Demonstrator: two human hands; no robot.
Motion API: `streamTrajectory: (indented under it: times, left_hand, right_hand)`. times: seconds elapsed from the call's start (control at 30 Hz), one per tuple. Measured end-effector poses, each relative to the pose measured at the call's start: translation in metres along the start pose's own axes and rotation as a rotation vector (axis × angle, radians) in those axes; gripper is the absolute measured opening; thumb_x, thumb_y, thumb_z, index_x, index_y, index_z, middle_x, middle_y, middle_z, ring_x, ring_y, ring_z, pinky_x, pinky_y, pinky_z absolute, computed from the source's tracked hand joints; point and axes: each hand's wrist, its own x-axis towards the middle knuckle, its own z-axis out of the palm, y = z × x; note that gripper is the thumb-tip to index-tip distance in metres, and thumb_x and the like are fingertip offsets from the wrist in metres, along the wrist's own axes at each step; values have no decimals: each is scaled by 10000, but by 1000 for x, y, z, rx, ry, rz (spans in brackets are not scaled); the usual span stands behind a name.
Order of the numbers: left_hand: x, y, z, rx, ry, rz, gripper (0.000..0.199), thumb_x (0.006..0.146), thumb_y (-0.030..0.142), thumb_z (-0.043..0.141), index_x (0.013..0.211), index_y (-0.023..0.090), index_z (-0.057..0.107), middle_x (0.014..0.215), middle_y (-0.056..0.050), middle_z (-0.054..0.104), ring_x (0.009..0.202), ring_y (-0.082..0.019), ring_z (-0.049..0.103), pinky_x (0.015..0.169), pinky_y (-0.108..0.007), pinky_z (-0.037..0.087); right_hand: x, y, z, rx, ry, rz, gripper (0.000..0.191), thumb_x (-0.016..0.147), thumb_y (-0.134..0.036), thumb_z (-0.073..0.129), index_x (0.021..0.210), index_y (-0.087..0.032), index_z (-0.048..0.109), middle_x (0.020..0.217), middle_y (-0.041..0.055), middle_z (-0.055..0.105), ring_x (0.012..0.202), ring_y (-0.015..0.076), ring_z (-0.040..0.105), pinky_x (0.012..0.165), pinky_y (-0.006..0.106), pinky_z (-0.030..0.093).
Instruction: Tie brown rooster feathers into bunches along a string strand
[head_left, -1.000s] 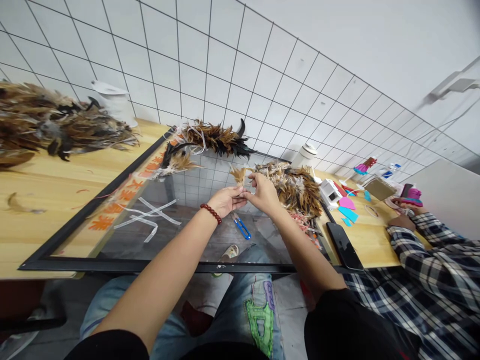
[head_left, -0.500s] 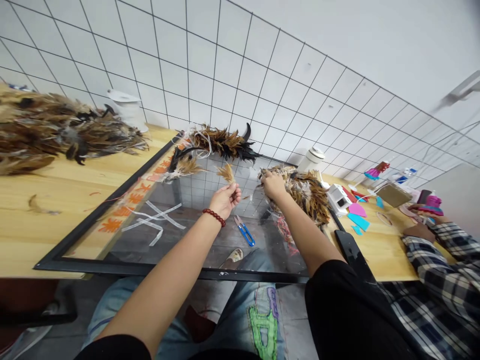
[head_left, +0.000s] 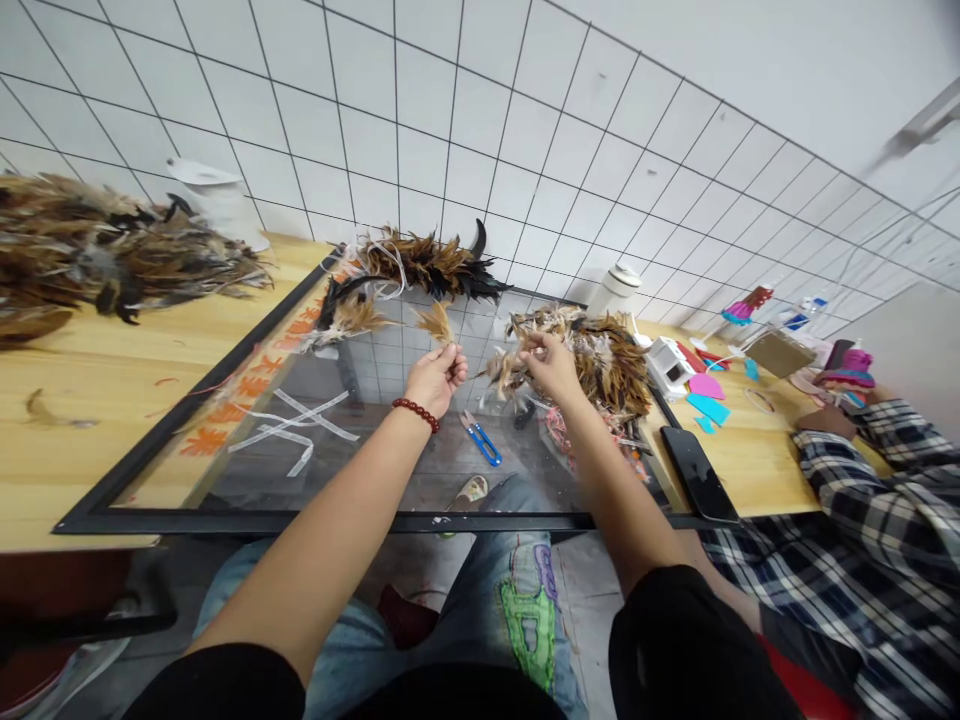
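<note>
One slackened pinch could scatter the tan feather tuft (head_left: 436, 322) clamped in the left hand (head_left: 437, 380), while I can't tell whether the right hand (head_left: 553, 368) grips mottled feathers (head_left: 505, 374)

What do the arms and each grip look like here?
These are a person's. The left grip and right grip are bare hands, without gloves. Black sleeves leave the forearms bare. A bracelet of round, reddish-brown beads circles the left wrist; no cables show.

The glass (head_left: 435, 470) offers room around the scissors (head_left: 480, 438); a feather pile (head_left: 611, 365) blocks the way beside the right hand (head_left: 553, 368).
</note>
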Motion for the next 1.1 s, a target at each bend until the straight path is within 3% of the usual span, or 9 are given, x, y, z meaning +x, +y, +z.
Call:
streamTrajectory:
  times: [0.1,0.27,0.43,0.53,0.63,0.7,0.8,0.9,1.1]
  left_hand:
    - [-1,2,0,-8,2,-1,110,858,130,562,757,102,595,606,-5,587,514,-50,559,500,-142,455]
    - [-3,1,-1,-9,-97,-69,97,848,187,590,773,125,598,769,-41,653,698,-107,635,643,-219,522]
    - [-7,-7,1,29,-246,-140,74,788,185,667,791,122,629,822,-46,667,708,-112,624,682,-249,523]
    - [-10,-10,2,83,-339,-198,96,758,182,699,792,111,644,798,-44,666,672,-101,609,687,-253,523]
    - [-12,-10,2,120,-372,-237,101,745,175,711,785,111,644,751,-41,659,686,-109,621,694,-252,528]
    - [-11,-9,2,167,-353,-195,86,748,159,704,762,101,642,703,-43,646,639,-98,613,634,-217,518]
    - [-11,-9,2,300,-345,-160,93,746,150,701,719,82,644,618,-44,614,522,-83,573,481,-166,455]
    - [-12,-11,2,430,-410,-255,152,720,161,725,640,75,629,565,-47,588,459,-79,544,424,-163,425]
    - [-18,-8,3,540,-498,-286,125,686,157,752,695,61,672,577,-61,603,469,-91,560,449,-181,457]
  right_hand:
    - [-8,9,1,-138,110,-114,243,721,-270,600,933,-176,671,876,35,674,651,124,564,716,290,480]
    - [-26,4,20,-141,-39,-279,186,773,-314,608,861,-175,693,788,28,663,645,135,558,670,272,476]
    - [-43,-14,32,-217,23,-554,456,810,-358,618,1224,-178,547,1070,84,612,756,154,567,820,321,476]
    - [-47,-18,30,-308,80,-591,485,841,-357,582,1287,-191,492,1154,109,571,870,185,574,899,352,442]
    - [-44,-15,26,-277,69,-508,541,806,-394,625,1294,-203,493,1145,106,570,888,192,568,902,360,434]
    - [-39,-13,23,-109,17,-367,556,751,-444,669,1235,-200,546,1069,82,596,806,166,561,833,330,454]
    - [-34,-10,19,266,-226,-91,451,721,-548,645,979,-178,657,843,27,622,647,111,516,654,258,439]
    - [-33,-7,16,499,-480,43,399,662,-552,697,720,-161,639,632,-21,581,538,71,447,543,211,365]
    - [-34,-1,18,637,-471,115,349,563,-436,802,635,-136,639,546,-26,582,482,54,438,473,194,303]
